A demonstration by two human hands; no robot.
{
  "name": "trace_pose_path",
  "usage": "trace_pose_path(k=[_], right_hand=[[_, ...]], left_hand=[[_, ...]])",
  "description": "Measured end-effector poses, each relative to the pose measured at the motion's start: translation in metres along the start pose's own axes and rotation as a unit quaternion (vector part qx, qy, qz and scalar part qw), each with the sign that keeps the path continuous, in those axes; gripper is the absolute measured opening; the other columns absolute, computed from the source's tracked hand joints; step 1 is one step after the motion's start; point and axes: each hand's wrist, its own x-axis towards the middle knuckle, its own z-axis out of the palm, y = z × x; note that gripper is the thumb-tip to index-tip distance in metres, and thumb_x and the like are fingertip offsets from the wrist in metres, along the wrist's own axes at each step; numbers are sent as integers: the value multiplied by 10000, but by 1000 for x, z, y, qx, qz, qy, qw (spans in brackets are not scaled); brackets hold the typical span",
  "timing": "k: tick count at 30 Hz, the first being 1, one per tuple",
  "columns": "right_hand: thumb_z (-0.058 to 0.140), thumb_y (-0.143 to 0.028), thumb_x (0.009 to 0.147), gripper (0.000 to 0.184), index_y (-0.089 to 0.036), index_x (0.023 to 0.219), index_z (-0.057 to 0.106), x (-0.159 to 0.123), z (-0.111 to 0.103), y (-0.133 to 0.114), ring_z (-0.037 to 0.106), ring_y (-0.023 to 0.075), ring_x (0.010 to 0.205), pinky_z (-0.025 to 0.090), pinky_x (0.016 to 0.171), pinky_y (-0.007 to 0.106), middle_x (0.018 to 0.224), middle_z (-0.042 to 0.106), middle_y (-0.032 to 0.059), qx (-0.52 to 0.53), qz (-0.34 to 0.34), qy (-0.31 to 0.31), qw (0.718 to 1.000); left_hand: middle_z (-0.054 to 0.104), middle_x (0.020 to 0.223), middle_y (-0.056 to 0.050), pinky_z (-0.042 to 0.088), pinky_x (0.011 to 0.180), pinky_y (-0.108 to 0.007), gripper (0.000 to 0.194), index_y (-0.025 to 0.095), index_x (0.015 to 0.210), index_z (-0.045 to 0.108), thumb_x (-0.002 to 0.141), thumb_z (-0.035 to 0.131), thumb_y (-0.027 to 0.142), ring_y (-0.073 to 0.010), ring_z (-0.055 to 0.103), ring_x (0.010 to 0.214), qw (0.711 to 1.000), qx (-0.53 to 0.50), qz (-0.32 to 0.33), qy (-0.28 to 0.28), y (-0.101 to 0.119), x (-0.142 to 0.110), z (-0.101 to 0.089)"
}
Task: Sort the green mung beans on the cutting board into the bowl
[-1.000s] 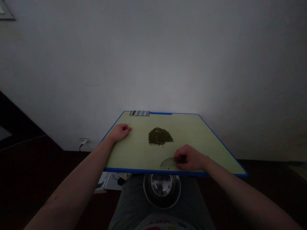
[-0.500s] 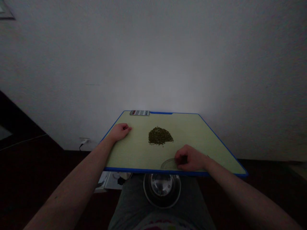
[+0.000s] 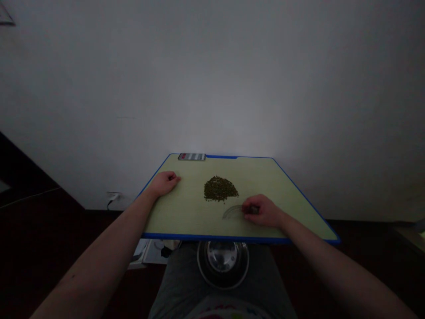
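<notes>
A flattened heap of small green beans or seeds (image 3: 219,188) lies in the middle of a pale yellow-green board table (image 3: 186,217) with a blue rim. In my right hand (image 3: 262,210), thumb and fingers pinch a clear, curved protractor (image 3: 232,211) at its right end. Its arc reaches leftward, just below the near edge of the heap and apart from it. On the left of the table rests my left hand (image 3: 166,182), its fingers curled in with nothing visible in them.
A phone (image 3: 191,157) with a lit screen lies along the table's far edge, near the wall (image 3: 212,88). Below the near edge, a metal bowl (image 3: 223,280) sits at my lap. A plugged-in socket (image 3: 113,195) is low on the left.
My right hand has moved away from the near edge toward the heap, carrying the protractor with it. My left hand stays in place, and the heap looks the same.
</notes>
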Motion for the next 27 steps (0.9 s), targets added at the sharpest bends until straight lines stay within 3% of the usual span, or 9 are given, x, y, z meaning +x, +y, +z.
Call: trace_pose_path(k=[4, 7, 27], right_hand=[[537, -215, 717, 109, -156, 793, 588, 10, -4, 8, 496, 117, 616, 416, 597, 240, 669, 562, 8, -74, 16, 125, 989], [517, -234, 745, 147, -158, 846, 592, 14, -4, 12, 520, 128, 639, 420, 611, 249, 703, 586, 18, -95, 35, 155, 983], [493, -208, 759, 114, -172, 822, 581, 15, 0, 12, 504, 126, 648, 376, 597, 231, 718, 581, 5, -140, 22, 85, 986]], left_hand=[[485, 512, 6, 287, 493, -249, 369, 180, 597, 538, 721, 410, 502, -124, 425, 507, 1000, -5, 9, 3, -1, 0, 0], [488, 513, 5, 289, 496, -253, 368, 181, 597, 540, 719, 411, 503, -128, 428, 510, 1000, -4, 3, 1, 0, 0, 0], [469, 505, 17, 271, 484, -237, 373, 168, 580, 523, 718, 431, 502, -110, 414, 497, 1000, -20, 9, 7, -2, 1, 1]])
